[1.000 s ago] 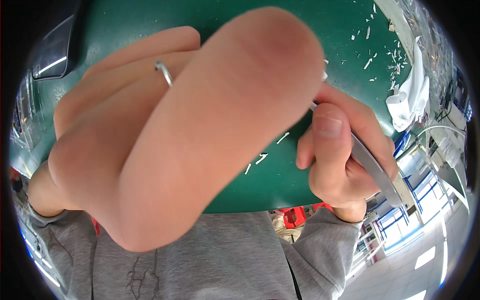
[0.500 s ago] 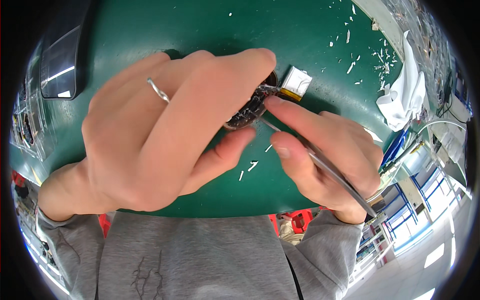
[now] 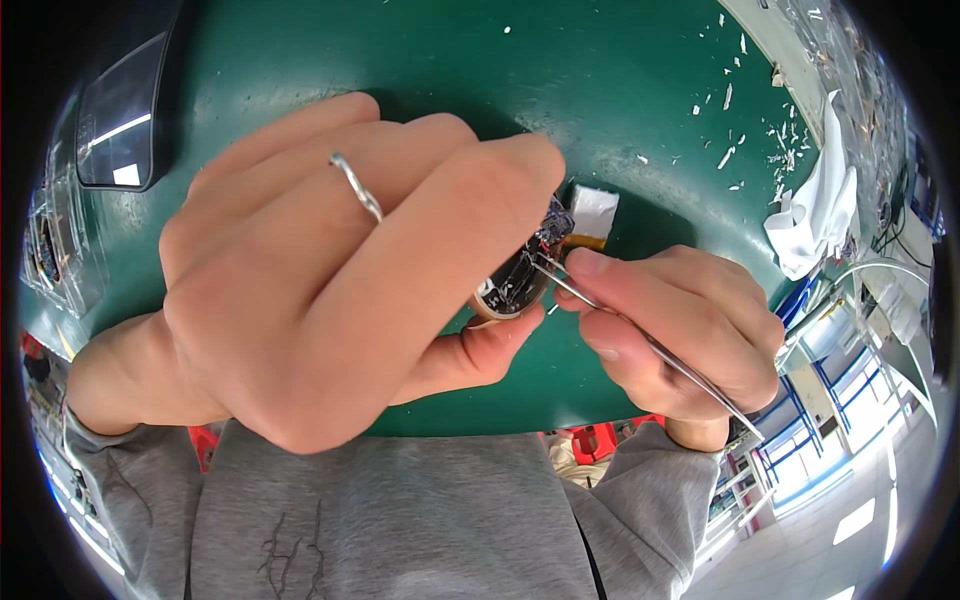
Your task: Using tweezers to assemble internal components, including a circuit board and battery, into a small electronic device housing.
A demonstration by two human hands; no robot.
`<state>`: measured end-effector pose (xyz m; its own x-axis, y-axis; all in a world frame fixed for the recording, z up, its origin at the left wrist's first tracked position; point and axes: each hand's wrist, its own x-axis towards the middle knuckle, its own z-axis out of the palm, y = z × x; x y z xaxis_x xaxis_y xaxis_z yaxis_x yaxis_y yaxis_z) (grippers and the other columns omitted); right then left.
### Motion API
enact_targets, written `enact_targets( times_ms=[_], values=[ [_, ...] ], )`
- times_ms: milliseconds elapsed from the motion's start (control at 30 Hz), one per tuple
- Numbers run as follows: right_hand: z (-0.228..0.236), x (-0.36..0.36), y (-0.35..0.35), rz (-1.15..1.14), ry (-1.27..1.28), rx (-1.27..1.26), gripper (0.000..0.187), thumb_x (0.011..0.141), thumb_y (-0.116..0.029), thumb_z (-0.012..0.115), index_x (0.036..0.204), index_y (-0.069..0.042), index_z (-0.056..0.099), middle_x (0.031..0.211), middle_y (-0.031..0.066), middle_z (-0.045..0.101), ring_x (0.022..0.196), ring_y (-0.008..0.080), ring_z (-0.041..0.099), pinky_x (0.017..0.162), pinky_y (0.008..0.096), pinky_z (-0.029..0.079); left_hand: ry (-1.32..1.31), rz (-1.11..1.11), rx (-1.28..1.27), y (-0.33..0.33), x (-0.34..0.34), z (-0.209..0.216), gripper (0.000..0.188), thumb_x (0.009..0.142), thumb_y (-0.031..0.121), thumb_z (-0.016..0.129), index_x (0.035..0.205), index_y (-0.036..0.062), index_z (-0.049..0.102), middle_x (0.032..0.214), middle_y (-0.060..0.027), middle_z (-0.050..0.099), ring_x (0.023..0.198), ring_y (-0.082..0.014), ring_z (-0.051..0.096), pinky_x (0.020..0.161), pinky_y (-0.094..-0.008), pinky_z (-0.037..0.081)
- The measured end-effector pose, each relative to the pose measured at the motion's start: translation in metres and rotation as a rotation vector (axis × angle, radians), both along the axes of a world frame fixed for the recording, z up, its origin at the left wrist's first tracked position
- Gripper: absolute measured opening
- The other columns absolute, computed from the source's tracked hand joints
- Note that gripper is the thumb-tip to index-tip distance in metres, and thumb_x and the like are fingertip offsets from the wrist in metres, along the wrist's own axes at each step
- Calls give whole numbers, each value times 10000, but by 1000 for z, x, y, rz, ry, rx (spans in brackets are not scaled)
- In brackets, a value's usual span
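My left hand (image 3: 330, 270), a silver ring on one finger, is closed round a small round electronic housing (image 3: 514, 284). Its open side, with a black inside, fine wires and a circuit board, is partly covered by my fingers. Closed in a pinch, my right hand (image 3: 690, 320) grips thin metal tweezers (image 3: 672, 357), whose tips reach into the housing. Beside the housing, just beyond my right fingertips, is a small silver pouch battery (image 3: 595, 212) with a yellow-brown taped edge. Whether the tips grip a wire is too small to tell.
White scraps (image 3: 728, 95) lie scattered over the green table mat (image 3: 420, 50) toward the right. A crumpled white cloth or paper (image 3: 815, 215) is at the right edge. On the left are a dark glossy device (image 3: 118, 120) and clear plastic trays (image 3: 60, 240).
Both hands have shifted slightly right and nearer to me. More of the housing's inside shows. The tweezer tips, at its rim before, now reach inside it, and the battery sits lower in view.
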<state>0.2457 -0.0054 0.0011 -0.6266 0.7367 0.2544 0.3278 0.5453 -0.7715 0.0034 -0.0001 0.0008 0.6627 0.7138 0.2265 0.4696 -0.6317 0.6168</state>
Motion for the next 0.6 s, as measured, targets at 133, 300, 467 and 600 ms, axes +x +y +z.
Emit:
enact_targets(
  times_ms=[133, 300, 467, 600],
  values=[
    [-3, 1, 1, 41, 28, -17, 281, 896, -201, 756, 950, 73, 721, 762, 121, 738, 573, 193, 693, 458, 251, 516, -34, 17, 76, -2, 1, -5, 510, 735, 140, 823, 1092, -162, 621, 907, -158, 697, 540, -163, 546, 447, -284, 399],
    [-3, 4, 2, 56, 14, -21, 278, 907, -193, 743, 982, 72, 712, 790, 124, 743, 587, 202, 700, 452, 252, 510, -50, -7, 67, 0, 2, -8, 496, 744, 142, 823, 1068, -169, 612, 962, -185, 704, 552, -177, 561, 449, -289, 403],
    [0, 4, 3, 62, 14, -40, 281, 904, -198, 747, 989, 68, 715, 793, 124, 743, 594, 203, 703, 453, 243, 498, -61, -9, 43, -1, 0, -7, 498, 743, 142, 833, 1063, -167, 609, 979, -191, 707, 552, -177, 558, 453, -282, 399],
    [1, 4, 3, 81, 4, -54, 290, 902, -210, 747, 995, 63, 718, 796, 124, 740, 590, 199, 699, 452, 233, 489, -47, -6, 28, -2, -1, -6, 502, 737, 144, 839, 1061, -164, 610, 985, -190, 709, 542, -168, 543, 451, -278, 392]
  ],
)
